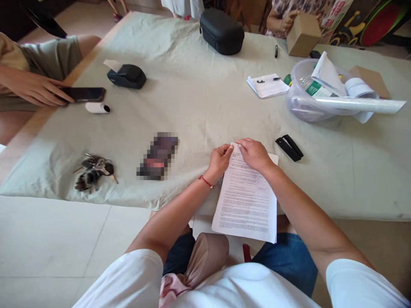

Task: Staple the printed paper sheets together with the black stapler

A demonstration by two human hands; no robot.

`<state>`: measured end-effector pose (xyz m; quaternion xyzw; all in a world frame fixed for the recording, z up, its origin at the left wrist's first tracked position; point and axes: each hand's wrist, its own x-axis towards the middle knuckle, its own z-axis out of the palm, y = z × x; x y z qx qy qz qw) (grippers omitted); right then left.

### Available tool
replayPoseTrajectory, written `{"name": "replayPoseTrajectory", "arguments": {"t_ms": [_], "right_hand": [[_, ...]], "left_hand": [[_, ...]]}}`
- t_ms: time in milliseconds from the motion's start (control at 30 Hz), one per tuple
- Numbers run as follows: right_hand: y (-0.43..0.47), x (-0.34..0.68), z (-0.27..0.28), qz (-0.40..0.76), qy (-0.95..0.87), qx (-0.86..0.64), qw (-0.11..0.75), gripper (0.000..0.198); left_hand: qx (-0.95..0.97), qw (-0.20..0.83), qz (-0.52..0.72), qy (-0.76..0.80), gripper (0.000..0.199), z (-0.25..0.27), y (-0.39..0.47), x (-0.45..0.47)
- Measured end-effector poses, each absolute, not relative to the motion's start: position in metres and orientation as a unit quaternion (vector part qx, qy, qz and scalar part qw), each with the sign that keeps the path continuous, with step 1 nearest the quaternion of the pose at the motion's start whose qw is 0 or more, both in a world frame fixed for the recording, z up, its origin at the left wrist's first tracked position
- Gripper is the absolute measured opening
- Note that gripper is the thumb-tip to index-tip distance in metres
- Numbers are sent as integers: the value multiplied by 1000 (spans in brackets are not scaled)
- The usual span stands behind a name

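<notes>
Where paper (245, 201) overhangs table (199, 98), both hands pinching

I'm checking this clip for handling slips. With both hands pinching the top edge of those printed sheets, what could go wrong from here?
1. The printed sheets hang well past the table edge over the lap; if the left hand and right hand let go, they may slide off.
2. Both hands pinch only the top corner, so pulling apart could tear or crease the paper.
3. The black stapler lies close by the right hand; a sweep could knock it.
</notes>
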<state>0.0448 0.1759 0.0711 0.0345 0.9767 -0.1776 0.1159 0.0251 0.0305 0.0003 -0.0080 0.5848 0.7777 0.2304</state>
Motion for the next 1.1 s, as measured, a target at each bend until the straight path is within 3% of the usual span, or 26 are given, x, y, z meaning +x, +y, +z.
{"name": "replayPoseTrajectory", "arguments": {"t_ms": [133, 333, 667, 1100], "right_hand": [[179, 44, 72, -192, 973, 66, 107, 34], [168, 45, 74, -148, 983, 37, 103, 36], [171, 45, 71, -182, 978, 49, 90, 33], [197, 42, 44, -243, 962, 108, 64, 28]], "left_hand": [[8, 236, 768, 596, 40, 2, 28, 26], [47, 150, 701, 695, 42, 0, 29, 26], [127, 151, 608, 769, 22, 6, 28, 28], [41, 295, 638, 711, 19, 10, 21, 24]]}}
